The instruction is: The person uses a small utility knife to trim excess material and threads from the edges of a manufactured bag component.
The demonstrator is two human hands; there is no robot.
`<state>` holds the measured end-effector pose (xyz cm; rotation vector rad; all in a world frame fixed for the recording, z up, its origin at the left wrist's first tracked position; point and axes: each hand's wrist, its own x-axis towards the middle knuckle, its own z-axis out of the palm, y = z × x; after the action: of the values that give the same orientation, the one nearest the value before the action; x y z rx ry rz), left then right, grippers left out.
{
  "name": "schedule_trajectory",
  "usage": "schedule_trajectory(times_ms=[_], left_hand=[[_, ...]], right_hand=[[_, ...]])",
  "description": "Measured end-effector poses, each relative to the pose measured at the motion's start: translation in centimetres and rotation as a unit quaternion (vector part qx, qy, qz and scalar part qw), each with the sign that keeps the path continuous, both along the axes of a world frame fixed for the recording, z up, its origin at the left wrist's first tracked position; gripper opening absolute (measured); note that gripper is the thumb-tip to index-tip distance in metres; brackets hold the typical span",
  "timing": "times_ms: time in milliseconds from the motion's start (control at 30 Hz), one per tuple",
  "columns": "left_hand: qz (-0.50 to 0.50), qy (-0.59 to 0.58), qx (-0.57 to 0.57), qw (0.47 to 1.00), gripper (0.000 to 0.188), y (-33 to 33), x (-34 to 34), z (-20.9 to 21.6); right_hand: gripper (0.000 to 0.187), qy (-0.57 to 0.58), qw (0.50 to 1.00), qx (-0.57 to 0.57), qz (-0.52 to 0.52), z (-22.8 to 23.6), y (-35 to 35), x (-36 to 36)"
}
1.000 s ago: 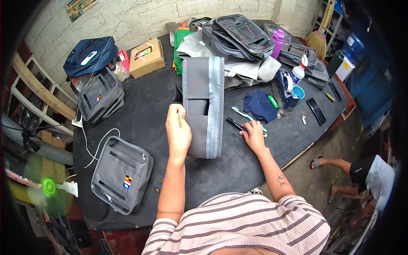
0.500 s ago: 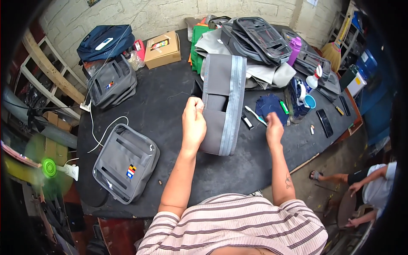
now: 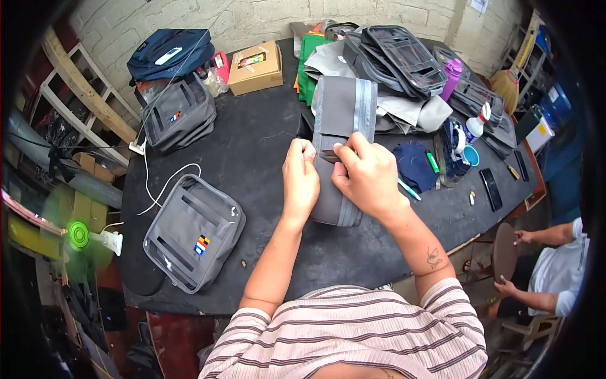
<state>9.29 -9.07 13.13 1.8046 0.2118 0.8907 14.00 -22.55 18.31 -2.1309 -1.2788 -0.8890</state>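
A grey fabric bag [image 3: 331, 205] stands on its edge over the table, its side panel and pale zipper strip facing me. My left hand [image 3: 300, 180] is closed on the bag's left edge, with the fingers curled in. Across the side panel lies my right hand [image 3: 369, 180], its thumb and curled fingers pinching at the slot in the middle of the panel. The right hand covers part of the zipper strip. A second grey bag [image 3: 192, 234] with a clear front and a small coloured flag patch lies to the left.
Behind are a cardboard box [image 3: 255, 69], another grey bag [image 3: 180, 114] under a navy bag [image 3: 170, 54], and a heap of clear-fronted bags [image 3: 404, 60]. A purple bottle [image 3: 451, 79], spray bottle [image 3: 478, 123], navy cloth [image 3: 413, 164] and phone [image 3: 490, 189] lie right. Another person [image 3: 558, 271] holds a round brown board.
My right hand has come left from beside the navy cloth onto the bag's side panel. The other person's hands and the round board have moved up in view.
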Motion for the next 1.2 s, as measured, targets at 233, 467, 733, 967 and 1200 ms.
schedule_trajectory(times_ms=[233,467,733,967,1200], left_hand=[[0.016,0.016,0.008,1.0,0.009,-0.4,-0.1,0.5],[0.019,0.024,0.019,0.999,0.011,-0.3,0.0,0.5],[0.015,-0.025,-0.021,0.999,0.008,-0.3,-0.1,0.3],[0.1,-0.079,0.15,0.98,0.021,-0.8,-0.3,0.5],[0.148,0.08,0.279,0.946,0.009,-1.4,0.2,2.0]], right_hand=[[0.023,-0.023,0.999,0.012,0.027,-0.1,0.2,0.3],[0.022,-0.029,0.999,0.016,0.02,-0.7,0.5,0.5],[0.027,-0.049,0.995,0.084,0.021,-1.4,0.8,1.0],[0.033,-0.018,0.979,0.199,-0.045,-2.6,0.9,0.2],[0.028,0.013,0.981,0.193,-0.025,-2.4,0.5,0.1]])
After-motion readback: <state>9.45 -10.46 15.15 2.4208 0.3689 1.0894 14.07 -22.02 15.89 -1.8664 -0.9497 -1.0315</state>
